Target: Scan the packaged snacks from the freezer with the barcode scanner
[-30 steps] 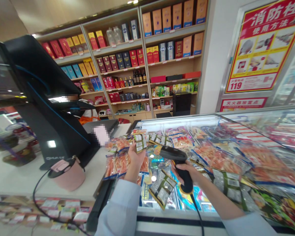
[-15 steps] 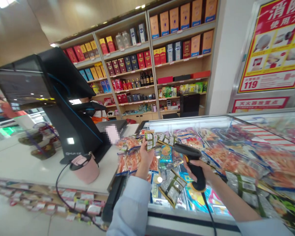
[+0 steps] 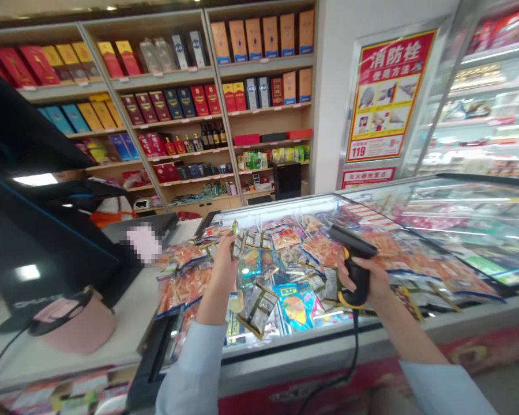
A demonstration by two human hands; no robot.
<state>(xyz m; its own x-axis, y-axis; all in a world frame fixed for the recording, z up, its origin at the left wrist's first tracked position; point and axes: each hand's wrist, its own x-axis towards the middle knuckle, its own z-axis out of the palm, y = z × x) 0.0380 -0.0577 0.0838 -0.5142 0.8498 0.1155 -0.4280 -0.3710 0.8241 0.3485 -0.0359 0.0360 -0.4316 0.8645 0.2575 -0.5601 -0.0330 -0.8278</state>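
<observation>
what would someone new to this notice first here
Probably the black handheld scanner in the right hand, over a display case strewn with food packets, while the left hand holds a small packet. Behind, a red and yellow poster stands out on the wall, right of shelves of boxes.

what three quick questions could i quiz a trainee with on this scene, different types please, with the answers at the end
1. True or false: the scanner is in the left hand.
2. Multiple choice: what colour is the container on the counter?
a) green
b) pink
c) yellow
3. Fill in the blank: the big number printed on the poster is ___.

Key: 1. False, it is in the right hand; the left one holds a small packet. 2. b. 3. 119.
</observation>
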